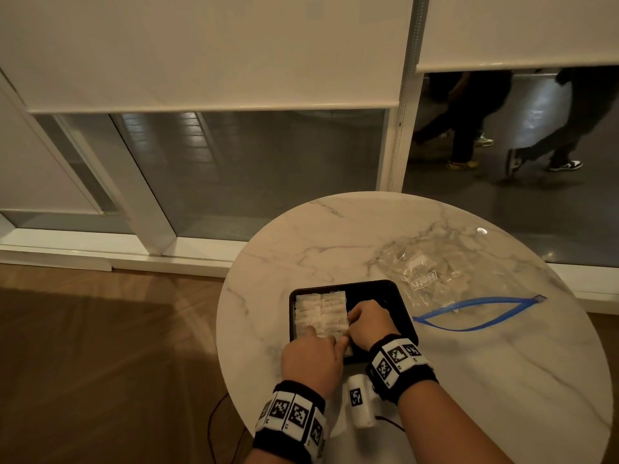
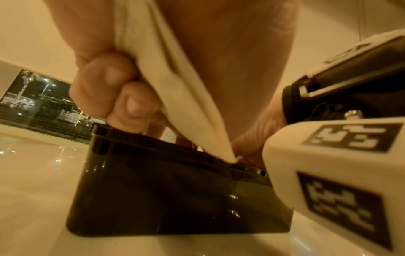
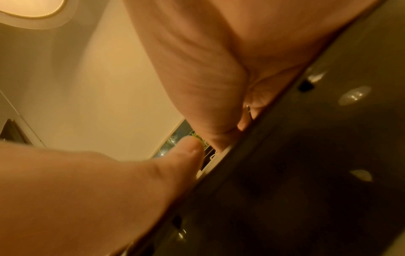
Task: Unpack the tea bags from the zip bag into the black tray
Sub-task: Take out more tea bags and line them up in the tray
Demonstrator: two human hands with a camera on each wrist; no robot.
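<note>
Left hand [image 1: 310, 354] pinches tea bags [image 2: 175, 90]; my right hand [image 1: 366, 324] curls at three o'clock, grip unclear. I should tuck them flat in the black tray [image 1: 385, 291].

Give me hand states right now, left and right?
Left hand: fingers curled, gripping a tea bag over the black tray.
Right hand: in the tray at the tea bags; grip cannot be told.

A round marble table [image 1: 469, 363] stands on wood floor [image 1: 100, 346] beside glass panels [image 1: 268, 169] under lowered pale blinds [image 1: 201, 48]; 2 walkers [image 1: 469, 122] pass outside.
</note>
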